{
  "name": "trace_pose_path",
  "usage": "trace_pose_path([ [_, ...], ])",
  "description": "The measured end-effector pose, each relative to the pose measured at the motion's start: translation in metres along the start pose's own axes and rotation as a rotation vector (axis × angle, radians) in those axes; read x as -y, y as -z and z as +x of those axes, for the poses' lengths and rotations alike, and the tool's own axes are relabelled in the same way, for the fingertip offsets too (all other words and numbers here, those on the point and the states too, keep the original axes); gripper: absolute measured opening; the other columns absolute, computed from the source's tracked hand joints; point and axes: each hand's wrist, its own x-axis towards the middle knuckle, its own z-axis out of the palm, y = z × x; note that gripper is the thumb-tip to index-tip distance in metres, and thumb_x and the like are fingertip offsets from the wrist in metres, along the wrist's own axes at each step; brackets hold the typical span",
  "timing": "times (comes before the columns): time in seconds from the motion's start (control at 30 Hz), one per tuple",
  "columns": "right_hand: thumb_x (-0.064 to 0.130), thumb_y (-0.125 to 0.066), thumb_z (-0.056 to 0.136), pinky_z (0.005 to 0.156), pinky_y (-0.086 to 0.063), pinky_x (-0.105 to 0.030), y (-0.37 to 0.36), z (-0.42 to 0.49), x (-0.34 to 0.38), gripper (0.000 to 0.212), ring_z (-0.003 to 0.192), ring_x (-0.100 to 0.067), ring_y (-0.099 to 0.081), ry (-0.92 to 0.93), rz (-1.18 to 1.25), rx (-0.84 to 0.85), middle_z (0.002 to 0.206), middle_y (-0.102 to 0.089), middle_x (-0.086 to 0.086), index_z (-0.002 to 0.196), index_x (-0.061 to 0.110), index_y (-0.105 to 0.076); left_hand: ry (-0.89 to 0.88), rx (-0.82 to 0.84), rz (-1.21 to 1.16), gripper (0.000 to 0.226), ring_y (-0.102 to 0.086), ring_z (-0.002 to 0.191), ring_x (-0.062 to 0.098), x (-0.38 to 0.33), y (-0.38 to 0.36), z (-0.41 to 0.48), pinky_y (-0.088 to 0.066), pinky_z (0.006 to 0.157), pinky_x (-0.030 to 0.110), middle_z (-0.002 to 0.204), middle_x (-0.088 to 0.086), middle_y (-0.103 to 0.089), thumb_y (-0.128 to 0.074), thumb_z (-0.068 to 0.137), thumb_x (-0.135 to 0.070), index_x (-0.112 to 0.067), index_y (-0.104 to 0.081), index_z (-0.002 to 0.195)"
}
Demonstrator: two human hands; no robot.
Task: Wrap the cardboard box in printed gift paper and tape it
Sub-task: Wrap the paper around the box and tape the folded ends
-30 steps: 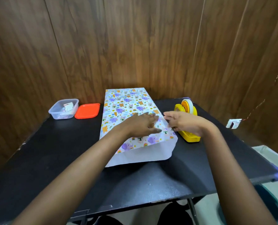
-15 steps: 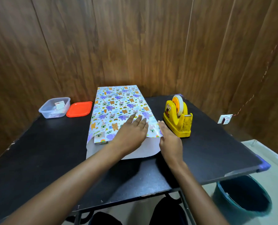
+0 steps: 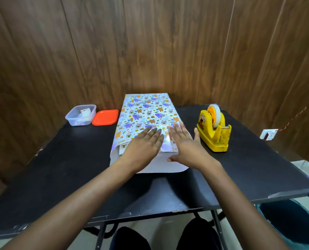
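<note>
Both the left hand (image 3: pixel 143 147) and right hand (image 3: pixel 187 147) lie flat, fingers straight, pressing the paper (image 3: pixel 146 112) at frame centre.

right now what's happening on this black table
A person presses the left hand and right hand flat on printed animal-pattern gift paper folded over on the black table. Its white underside sticks out toward them. The box is not visible. The yellow tape dispenser stands untouched beside the right hand.

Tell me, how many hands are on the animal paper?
2. The left hand lies flat on the gift paper, near its front end; the right hand lies beside it, toward the tape dispenser.
</note>
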Motion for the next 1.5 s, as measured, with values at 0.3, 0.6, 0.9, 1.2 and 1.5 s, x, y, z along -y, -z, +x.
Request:
trace_pose_path([
  [0.3,0.013,-0.043,0.096,0.118,0.001,-0.037,-0.002,0.008,0.010,0.072,0.145,-0.017,0.016,0.114,0.016,0.034,0.159,0.013,-0.002,0.152,0.016,0.002,0.031,-0.013,0.055,0.034,-0.071,0.087,0.024,0.008,-0.013,-0.016,-0.055,0.081,0.039,0.094,0.012,-0.073,-0.077,0.058,-0.010,-0.005,-0.075,0.091],
  [0.6,0.040,-0.053,0.093,0.114,-0.027,-0.028,0.015,-0.007,-0.012,0.050,0.137,-0.001,-0.031,0.067,0.875,-0.041,0.148,-0.036,0.013,0.140,0.025,-0.043,0.286,0.079,-0.456,0.071,-0.016,0.139,-0.001,0.027,0.014,-0.033,-0.001,0.117,0.043,0.146,-0.018,-0.030,-0.030,0.081,-0.064,-0.028,-0.040,0.140],
  [0.9,0.040,-0.045,0.095,0.081,-0.056,-0.039,-0.023,0.041,-0.028,0.047,0.099,-0.029,-0.068,-0.456,1.827,0.175,0.118,-0.066,-0.015,0.127,0.007,-0.057,1.188,0.233,-1.755,0.035,-0.067,0.087,0.023,0.099,-0.034,-0.025,-0.055,0.077,0.034,0.112,0.012,-0.067,-0.048,0.097,-0.024,-0.007,-0.052,0.127],
  [1.2,0.021,-0.049,0.096,0.049,-0.050,-0.018,0.103,0.021,-0.038,0.053,0.047,-0.005,-0.062,-0.100,1.683,-0.121,0.053,-0.068,0.002,0.049,0.012,-0.072,1.271,-0.125,-2.352,0.031,-0.070,0.073,0.023,0.040,-0.040,-0.019,-0.059,0.063,0.034,0.090,0.015,-0.072,-0.046,0.093,-0.012,0.002,-0.056,0.119],
  [1.5,0.027,-0.048,0.098,0.101,-0.037,-0.019,0.139,0.054,0.008,0.035,0.126,-0.010,-0.049,0.095,0.763,0.089,0.138,-0.052,0.004,0.128,0.013,-0.060,1.349,-0.004,-1.968,0.029,-0.064,0.055,0.016,0.012,-0.025,-0.011,-0.051,0.059,0.025,0.057,0.005,-0.066,-0.046,0.089,-0.007,-0.004,-0.064,0.067],
])
